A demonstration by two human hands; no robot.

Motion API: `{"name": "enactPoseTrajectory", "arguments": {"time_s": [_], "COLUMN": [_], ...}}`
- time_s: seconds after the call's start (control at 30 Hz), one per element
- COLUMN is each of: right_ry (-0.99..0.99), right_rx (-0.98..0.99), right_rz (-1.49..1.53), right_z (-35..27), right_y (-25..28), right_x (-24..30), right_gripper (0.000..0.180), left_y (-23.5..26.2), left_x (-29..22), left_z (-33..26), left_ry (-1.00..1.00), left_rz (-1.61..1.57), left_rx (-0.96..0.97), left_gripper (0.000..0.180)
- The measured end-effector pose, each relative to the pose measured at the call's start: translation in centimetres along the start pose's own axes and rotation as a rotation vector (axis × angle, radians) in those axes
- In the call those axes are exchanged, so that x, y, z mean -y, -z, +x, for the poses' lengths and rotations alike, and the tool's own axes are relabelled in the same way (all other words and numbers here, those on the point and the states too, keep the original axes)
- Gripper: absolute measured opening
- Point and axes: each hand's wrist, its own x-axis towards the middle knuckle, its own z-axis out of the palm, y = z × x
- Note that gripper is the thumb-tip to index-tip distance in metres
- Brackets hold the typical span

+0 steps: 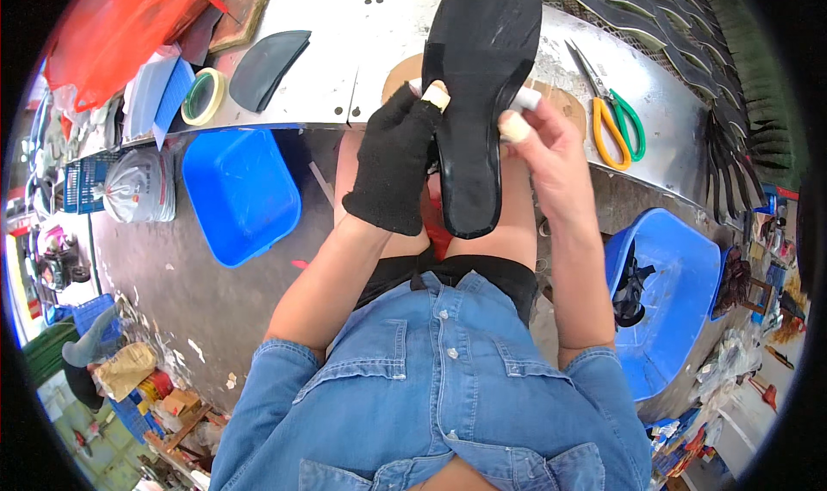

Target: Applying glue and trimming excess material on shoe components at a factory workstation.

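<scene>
A black shoe sole (pixel 479 69), square at its wide far end and rounded at the narrow near end, is held up over my lap at the bench edge. My left hand (pixel 389 159), in a black fingerless glove, grips its left side with the thumb on top; the other fingers are mostly hidden underneath. At the right edge of the sole, my right hand (pixel 551 146) pinches with thumb and fingers, whose tips carry pale wrappings. Behind the sole, a tan rounded board (pixel 401 71) lies partly covered on the bench.
Scissors (pixel 613 121) with yellow and green handles lie right on the metal bench (pixel 332 56). Dark flat pieces (pixel 269 67) and a tape roll (pixel 203 97) are left. Blue tubs stand left (pixel 237 194) and right (pixel 663 297). Black strips (pixel 655 26) cover mesh at the far right.
</scene>
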Motion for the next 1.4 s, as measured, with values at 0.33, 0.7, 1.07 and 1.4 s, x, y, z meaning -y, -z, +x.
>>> {"name": "enactPoseTrajectory", "arguments": {"time_s": [0.33, 0.7, 1.07, 1.4], "right_ry": [-0.078, 0.036, 0.33, 0.393], "right_rx": [-0.049, -0.069, -0.244, 0.146], "right_rz": [0.02, -0.515, -1.14, -0.647], "right_z": [1.1, 3.3, 2.8, 4.0], "right_y": [-2.5, 0.2, -0.7, -11.6], "right_x": [1.2, -0.1, 3.6, -1.0], "right_gripper": [0.035, 0.05, 0.033, 0.024], "left_y": [1.9, 10.9, 19.5, 17.6], "left_x": [-1.3, -2.5, -11.1, -8.6], "left_z": [0.4, 3.3, 5.4, 5.4], "left_ry": [-0.05, -0.45, -0.413, -0.429], "left_rz": [0.264, 0.812, 1.809, 0.803], "left_rx": [0.135, -0.245, -0.78, -0.459], "left_gripper": [0.023, 0.025, 0.057, 0.056]}}
